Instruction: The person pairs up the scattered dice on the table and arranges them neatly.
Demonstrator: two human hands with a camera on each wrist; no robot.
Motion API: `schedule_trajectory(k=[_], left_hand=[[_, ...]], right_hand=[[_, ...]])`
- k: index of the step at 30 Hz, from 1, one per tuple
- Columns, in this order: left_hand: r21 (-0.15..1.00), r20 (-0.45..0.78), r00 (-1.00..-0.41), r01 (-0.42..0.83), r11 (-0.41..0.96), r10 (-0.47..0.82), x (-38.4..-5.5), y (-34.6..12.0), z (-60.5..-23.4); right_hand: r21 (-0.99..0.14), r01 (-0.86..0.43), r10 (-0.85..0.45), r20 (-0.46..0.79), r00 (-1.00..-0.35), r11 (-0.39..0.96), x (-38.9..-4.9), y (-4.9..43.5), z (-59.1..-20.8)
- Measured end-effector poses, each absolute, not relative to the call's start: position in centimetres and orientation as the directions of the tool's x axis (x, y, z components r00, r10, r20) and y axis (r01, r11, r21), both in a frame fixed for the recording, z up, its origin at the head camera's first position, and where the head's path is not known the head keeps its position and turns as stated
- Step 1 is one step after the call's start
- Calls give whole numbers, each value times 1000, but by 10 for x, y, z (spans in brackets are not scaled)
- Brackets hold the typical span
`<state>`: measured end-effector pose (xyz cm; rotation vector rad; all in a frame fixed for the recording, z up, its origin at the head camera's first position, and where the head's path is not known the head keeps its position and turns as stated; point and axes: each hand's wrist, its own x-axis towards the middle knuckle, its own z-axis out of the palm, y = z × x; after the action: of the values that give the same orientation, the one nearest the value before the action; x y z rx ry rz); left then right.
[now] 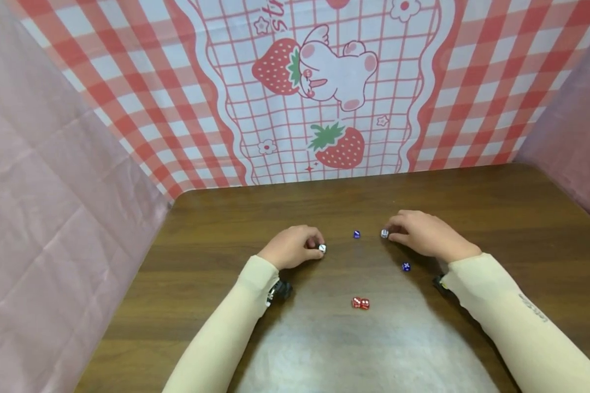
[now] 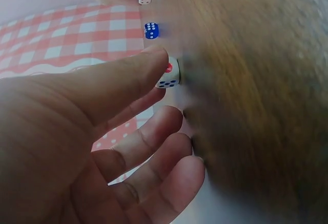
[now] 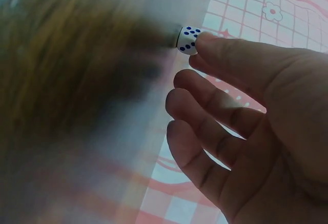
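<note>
My left hand (image 1: 290,247) pinches a white die (image 1: 322,248) between thumb and index finger, low at the wooden table. In the left wrist view this white die (image 2: 173,75) shows a red pip and blue pips, and the other fingers curl loosely below it. Across from it, my right hand (image 1: 426,234) pinches a second white die (image 1: 384,233) with thumb and index finger. Blue pips face the right wrist camera on that die (image 3: 187,40). A blue die (image 1: 357,234) sits between the two hands, and another blue die (image 1: 406,267) lies just below the right hand.
Two red dice, a left one (image 1: 356,302) and a right one (image 1: 365,303), lie side by side nearer to me on the brown wooden table (image 1: 201,311). A checked strawberry cloth (image 1: 285,125) hangs behind the table's far edge. Pink fabric (image 1: 64,218) hangs on the left.
</note>
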<state>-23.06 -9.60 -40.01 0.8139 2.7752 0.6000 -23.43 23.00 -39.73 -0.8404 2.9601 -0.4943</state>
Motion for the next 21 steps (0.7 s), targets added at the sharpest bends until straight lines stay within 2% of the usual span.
schedule_trajectory(k=[4, 12, 21], left_hand=[[416, -65, -836, 474, 776, 545, -229, -95, -399], [404, -55, -839, 477, 781, 541, -229, -94, -400], [377, -60, -844, 475, 795, 533, -226, -89, -400]], right_hand=[[-320, -486, -497, 52, -866, 813, -235, 229, -397], [-270, -515, -521, 56, -852, 813, -229, 221, -391], [-286, -513, -526, 38, -850, 809, -226, 217, -391]])
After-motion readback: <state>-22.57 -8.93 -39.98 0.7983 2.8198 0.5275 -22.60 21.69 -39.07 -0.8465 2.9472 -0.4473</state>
